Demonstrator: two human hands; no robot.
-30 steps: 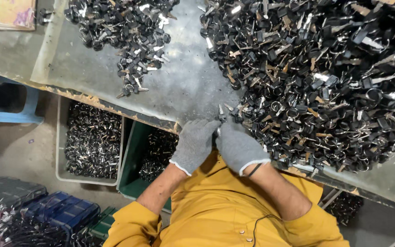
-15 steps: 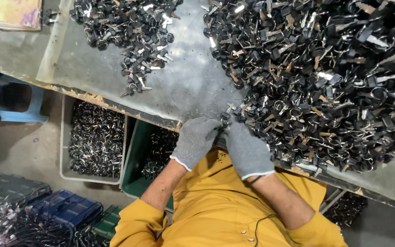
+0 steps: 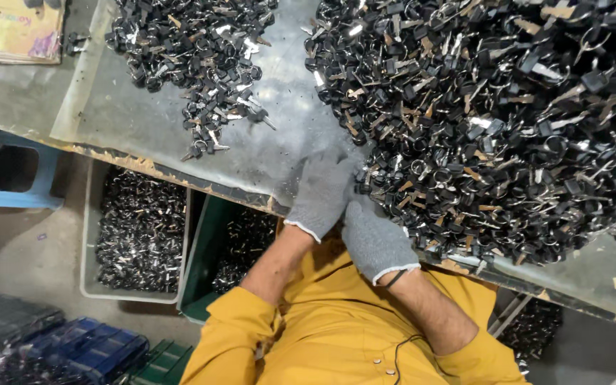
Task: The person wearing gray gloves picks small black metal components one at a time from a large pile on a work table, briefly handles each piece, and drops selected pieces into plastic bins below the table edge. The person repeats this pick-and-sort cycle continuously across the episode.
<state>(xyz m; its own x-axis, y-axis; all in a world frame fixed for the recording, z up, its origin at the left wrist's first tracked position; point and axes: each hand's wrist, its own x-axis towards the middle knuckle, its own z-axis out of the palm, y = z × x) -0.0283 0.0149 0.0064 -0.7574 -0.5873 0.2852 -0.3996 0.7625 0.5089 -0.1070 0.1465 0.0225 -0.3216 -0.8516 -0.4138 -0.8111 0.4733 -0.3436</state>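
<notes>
Both hands in grey knit gloves, meeting at the near edge of the tabletop [image 3: 279, 153]. Left hand [image 3: 320, 194] lies palm down, fingers curled at the lower-left rim of the big pile [image 3: 493, 121] of black-headed keys and rings; whether its grip has closed on a key cannot be told, the fingertips are hidden among the parts. Right hand [image 3: 373, 239] sits just beside and below it, touching the left hand, knuckles up, fingers tucked into the same rim of the pile; its grip cannot be told either. The keys being worked are at that pile edge, right where the two gloves meet, too small and cluttered to pick out one. Big pile covers the right half of the tabletop, reaching the far and right frame edges. Small pile [image 3: 190, 50] of the same black keys lies far left, well apart from the hands, with a few strays trailing toward the near edge. Bare grey metal between the two piles. Yellow paper stack [image 3: 19, 28] at top left corner. Below the tabletop edge: grey bin [image 3: 94, 235] full of shiny metal parts, green bin [image 3: 204, 249] beside it, also holding parts. Blue stool [image 3: 12, 175] at left. Yellow sleeves [image 3: 237, 328] at bottom, forearms bare.
</notes>
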